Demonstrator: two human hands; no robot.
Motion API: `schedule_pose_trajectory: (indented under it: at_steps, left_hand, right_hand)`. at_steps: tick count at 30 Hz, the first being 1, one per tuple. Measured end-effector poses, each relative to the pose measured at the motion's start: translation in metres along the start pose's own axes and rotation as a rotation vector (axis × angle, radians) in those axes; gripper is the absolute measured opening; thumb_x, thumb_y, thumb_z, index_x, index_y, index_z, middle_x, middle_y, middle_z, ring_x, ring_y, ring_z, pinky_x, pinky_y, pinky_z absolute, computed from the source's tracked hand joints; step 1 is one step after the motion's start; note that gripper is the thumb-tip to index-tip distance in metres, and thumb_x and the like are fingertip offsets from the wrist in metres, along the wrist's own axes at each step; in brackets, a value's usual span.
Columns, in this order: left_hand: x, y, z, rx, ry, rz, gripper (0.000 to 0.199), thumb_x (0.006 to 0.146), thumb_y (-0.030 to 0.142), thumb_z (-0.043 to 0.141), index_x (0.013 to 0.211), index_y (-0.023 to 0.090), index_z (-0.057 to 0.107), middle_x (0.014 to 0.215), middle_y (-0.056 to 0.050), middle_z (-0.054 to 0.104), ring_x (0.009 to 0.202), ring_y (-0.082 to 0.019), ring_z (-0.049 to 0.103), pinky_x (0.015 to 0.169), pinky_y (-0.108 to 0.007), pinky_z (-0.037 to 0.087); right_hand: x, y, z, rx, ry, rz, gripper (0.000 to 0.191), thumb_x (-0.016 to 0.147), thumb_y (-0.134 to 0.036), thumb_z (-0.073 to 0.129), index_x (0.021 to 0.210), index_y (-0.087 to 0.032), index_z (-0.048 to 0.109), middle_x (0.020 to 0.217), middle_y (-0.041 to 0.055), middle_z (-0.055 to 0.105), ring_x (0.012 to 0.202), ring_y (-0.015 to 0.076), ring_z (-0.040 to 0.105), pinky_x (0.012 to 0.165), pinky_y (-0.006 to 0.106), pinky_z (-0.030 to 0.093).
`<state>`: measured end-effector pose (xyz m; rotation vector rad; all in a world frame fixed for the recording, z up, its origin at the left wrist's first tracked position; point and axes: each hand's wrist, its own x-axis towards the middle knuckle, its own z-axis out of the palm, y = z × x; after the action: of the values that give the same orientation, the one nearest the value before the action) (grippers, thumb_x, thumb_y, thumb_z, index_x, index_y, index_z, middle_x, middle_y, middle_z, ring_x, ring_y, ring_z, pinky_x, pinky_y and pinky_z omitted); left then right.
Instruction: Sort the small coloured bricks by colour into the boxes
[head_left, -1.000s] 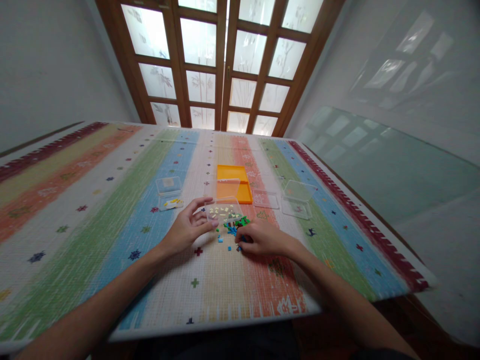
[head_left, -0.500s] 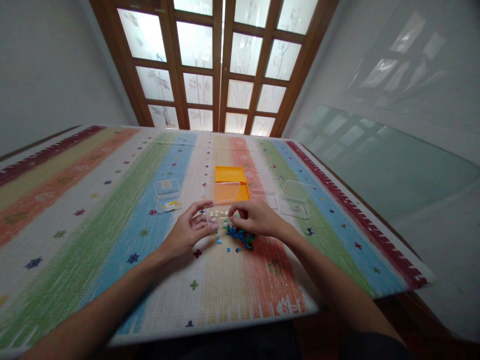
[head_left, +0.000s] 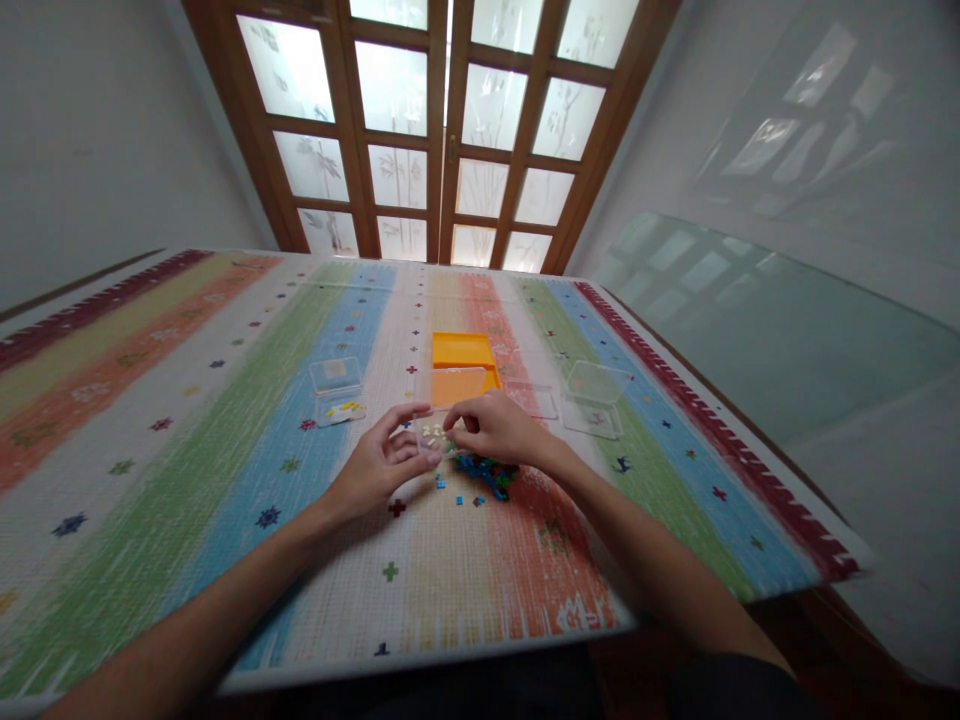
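Observation:
My left hand (head_left: 381, 458) grips the left side of a small clear plastic box (head_left: 459, 386), its thumb at the near edge and its fingers behind. Several cream-coloured small pieces (head_left: 433, 433) lie in the box. Over the box's right part, my right hand (head_left: 501, 428) has thumb and forefinger pinched together; anything between the fingertips is too small to make out. Just below the right hand is a heap of small blue and green toy bricks (head_left: 491, 476). A few loose blue bricks (head_left: 459, 500) lie nearer me on the cloth.
An open orange case (head_left: 461, 348) lies beyond my hands. To the left stands an open clear box (head_left: 339, 393) with yellow pieces. On the right are another open clear box (head_left: 592, 415) and a clear tray (head_left: 531, 398). A striped tablecloth (head_left: 247, 480) covers the table.
My right hand has moved a little to the left, further over the clear box. The left hand keeps its grip, almost unmoved.

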<state>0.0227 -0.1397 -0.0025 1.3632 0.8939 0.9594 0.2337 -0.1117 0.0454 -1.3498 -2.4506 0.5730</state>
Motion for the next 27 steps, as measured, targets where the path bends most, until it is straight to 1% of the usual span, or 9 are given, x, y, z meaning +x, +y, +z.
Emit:
schedule_pose_trajectory:
  at_steps: [10,16,19,23,27]
  left_hand:
    - [0.0,0.001,0.0,0.028,0.014,0.006,0.059,0.074,0.032,0.083,0.126,0.022,0.058,0.139,-0.012,0.059,0.092,-0.017,0.066,0.089,-0.038,0.058]
    - [0.001,-0.001,0.0,-0.004,0.008,0.01,0.059,0.074,0.031,0.084,0.127,0.022,0.057,0.14,-0.011,0.057,0.093,-0.015,0.065,0.088,-0.035,0.057]
    - [0.001,-0.001,0.0,-0.02,0.005,0.001,0.061,0.074,0.031,0.084,0.128,0.022,0.056,0.14,-0.011,0.058,0.095,-0.016,0.066,0.089,-0.034,0.057]
    - [0.001,0.0,0.0,-0.019,0.004,-0.011,0.062,0.073,0.031,0.084,0.128,0.022,0.057,0.136,-0.011,0.06,0.099,-0.019,0.067,0.09,-0.037,0.058]
    - [0.002,0.002,0.0,-0.02,0.023,-0.011,0.061,0.073,0.031,0.085,0.126,0.021,0.058,0.136,-0.011,0.06,0.1,-0.02,0.067,0.094,-0.039,0.057]
  right_hand:
    - [-0.002,0.006,-0.001,0.093,-0.005,-0.024,0.018,0.084,-0.009,0.065,0.093,-0.013,0.081,0.055,-0.0051,0.053,0.052,0.0072,0.042,0.059,0.022,0.029]
    - [-0.001,0.007,-0.002,0.093,-0.009,-0.025,0.019,0.084,-0.009,0.065,0.093,-0.012,0.081,0.055,-0.0044,0.055,0.052,0.0072,0.042,0.059,0.023,0.029]
    - [-0.002,0.007,-0.003,0.088,-0.011,-0.03,0.018,0.085,-0.011,0.065,0.093,-0.011,0.081,0.056,-0.0032,0.057,0.053,0.0077,0.043,0.06,0.024,0.029]
    - [-0.004,0.009,-0.004,0.084,0.012,-0.046,0.019,0.087,-0.013,0.064,0.094,-0.013,0.081,0.058,-0.0022,0.059,0.054,0.0083,0.045,0.06,0.024,0.03]
    - [-0.01,0.014,-0.009,0.101,0.048,-0.058,0.021,0.086,-0.014,0.062,0.095,-0.014,0.081,0.057,-0.003,0.058,0.053,0.0081,0.045,0.059,0.024,0.03]
